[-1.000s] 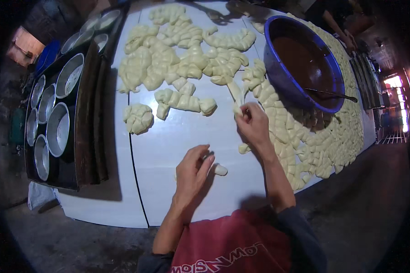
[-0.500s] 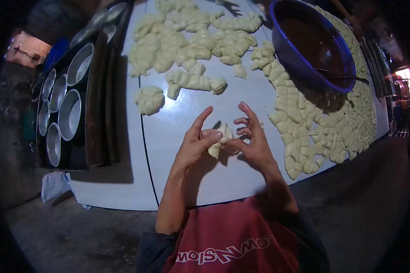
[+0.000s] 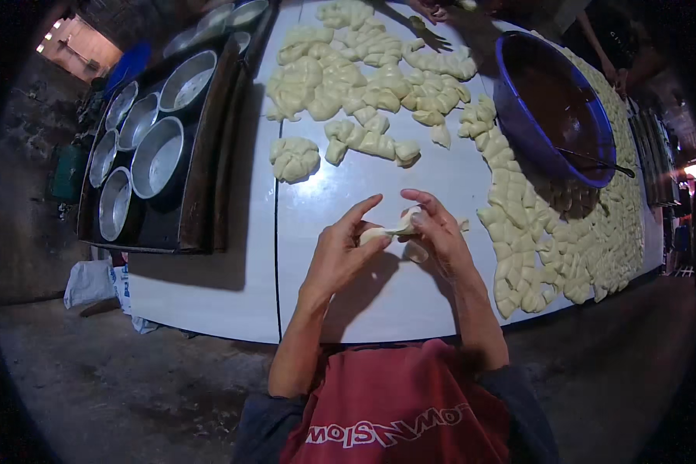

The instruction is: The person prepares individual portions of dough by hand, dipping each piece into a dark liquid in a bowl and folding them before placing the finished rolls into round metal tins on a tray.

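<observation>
A small piece of pale dough (image 3: 397,230) is stretched between my two hands above the white table. My left hand (image 3: 339,251) pinches its left end between thumb and fingers, with the index finger raised. The other end is gripped by my right hand (image 3: 442,238), its fingers curled round the dough. Just beyond my hands lie a round lump of dough (image 3: 295,159) and a short row of joined dough pieces (image 3: 371,141). To the right spreads a wide sheet of dough pieces (image 3: 518,232) packed side by side.
A blue basin (image 3: 510,100) of brown filling, with a dark-handled utensil (image 3: 595,161), stands on the dough at the right. Round metal pans (image 3: 158,158) sit in a dark tray (image 3: 209,185) at left. More dough (image 3: 317,81) lies farther back. Another person's hands (image 3: 617,77) show at far right.
The dough between my hands has been drawn out into a longer, thinner strip as my hands moved apart. The view has shifted, so the table appears farther right.
</observation>
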`<state>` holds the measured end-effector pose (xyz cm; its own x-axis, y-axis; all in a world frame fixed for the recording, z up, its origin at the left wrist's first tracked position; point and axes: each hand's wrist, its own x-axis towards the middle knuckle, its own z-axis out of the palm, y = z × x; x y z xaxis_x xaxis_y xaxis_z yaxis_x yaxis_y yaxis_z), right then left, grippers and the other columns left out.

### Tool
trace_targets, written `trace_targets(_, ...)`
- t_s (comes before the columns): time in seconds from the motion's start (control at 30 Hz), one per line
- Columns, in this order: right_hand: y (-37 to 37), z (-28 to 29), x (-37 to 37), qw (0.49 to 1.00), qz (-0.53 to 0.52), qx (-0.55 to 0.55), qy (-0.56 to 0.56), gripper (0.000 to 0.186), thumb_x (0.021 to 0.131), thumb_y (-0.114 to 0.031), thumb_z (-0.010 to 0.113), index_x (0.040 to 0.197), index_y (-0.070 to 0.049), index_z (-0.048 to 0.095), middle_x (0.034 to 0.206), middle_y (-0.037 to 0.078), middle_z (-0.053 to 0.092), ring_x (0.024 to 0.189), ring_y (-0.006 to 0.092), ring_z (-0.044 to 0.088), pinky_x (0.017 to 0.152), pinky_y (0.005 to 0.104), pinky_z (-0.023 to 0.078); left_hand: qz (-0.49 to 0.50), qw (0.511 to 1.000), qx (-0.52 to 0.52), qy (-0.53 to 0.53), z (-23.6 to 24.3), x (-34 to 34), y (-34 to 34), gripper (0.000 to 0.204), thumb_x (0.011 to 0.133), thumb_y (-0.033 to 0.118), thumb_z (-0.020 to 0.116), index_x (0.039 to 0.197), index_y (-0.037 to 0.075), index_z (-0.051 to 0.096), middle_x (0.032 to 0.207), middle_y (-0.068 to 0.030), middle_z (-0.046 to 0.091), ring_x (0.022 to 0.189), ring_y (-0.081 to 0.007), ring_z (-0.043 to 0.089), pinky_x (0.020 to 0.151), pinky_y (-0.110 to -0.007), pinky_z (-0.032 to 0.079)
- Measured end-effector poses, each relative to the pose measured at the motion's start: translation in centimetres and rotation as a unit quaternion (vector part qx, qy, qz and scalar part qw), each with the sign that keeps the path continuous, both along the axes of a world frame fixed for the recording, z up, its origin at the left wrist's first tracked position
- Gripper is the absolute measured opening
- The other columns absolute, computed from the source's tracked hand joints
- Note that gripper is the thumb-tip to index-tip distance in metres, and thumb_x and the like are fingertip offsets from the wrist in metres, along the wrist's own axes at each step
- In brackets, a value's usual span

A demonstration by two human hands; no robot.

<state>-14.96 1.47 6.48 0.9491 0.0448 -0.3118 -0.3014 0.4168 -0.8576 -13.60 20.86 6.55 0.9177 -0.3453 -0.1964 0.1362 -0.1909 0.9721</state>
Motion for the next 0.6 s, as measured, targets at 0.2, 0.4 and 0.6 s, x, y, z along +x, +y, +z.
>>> trace_targets(0.2, -1.6, -0.7, 0.2, 0.998, 0.042, -0.034, 0.02, 0.016, 0.087, -0.007, 0.067, 0.102, -0.004, 0.063, 0.077, 0.002, 0.061, 0.065, 0.0066, 0.058, 0.053, 0.0184, 0.046, 0.002, 0.956, 0.194, -0.219, -3.5, 1.3, 0.0, 0.039, 0.087, 0.008, 0.066, 0.125, 0.011, 0.064, 0.106, -0.0151, 0.071, 0.09, -0.033, 0.069, 0.081, -0.042, 0.053)
trace_targets(0.4, -4.3, 0.2, -0.3, 0.997, -0.054, 0.047, 0.003, 0.03, 0.094, -0.009, 0.061, 0.122, -0.001, 0.057, 0.104, 0.009, 0.064, 0.093, 0.0164, 0.065, 0.08, 0.0286, 0.056, 0.004, 0.866, 0.394, -0.309, -4.5, 2.2, -0.8, 0.051, 0.09, 0.029, 0.067, 0.135, 0.007, 0.055, 0.151, -0.0255, 0.034, 0.141, -0.04, 0.032, 0.113, -0.063, 0.02)
trace_targets(0.6, -4.4, -1.7, -1.3, 0.999, -0.032, 0.026, -0.022, 0.033, 0.096, -0.01, 0.062, 0.127, 0.001, 0.055, 0.112, 0.013, 0.066, 0.095, 0.0137, 0.067, 0.073, 0.0238, 0.059, -0.076, 0.997, 0.001, 0.009, 1.0, 3.3, -6.2, 0.04, 0.087, 0.025, 0.075, 0.117, 0.0, 0.068, 0.105, -0.012, 0.071, 0.103, -0.0173, 0.065, 0.091, -0.032, 0.05)
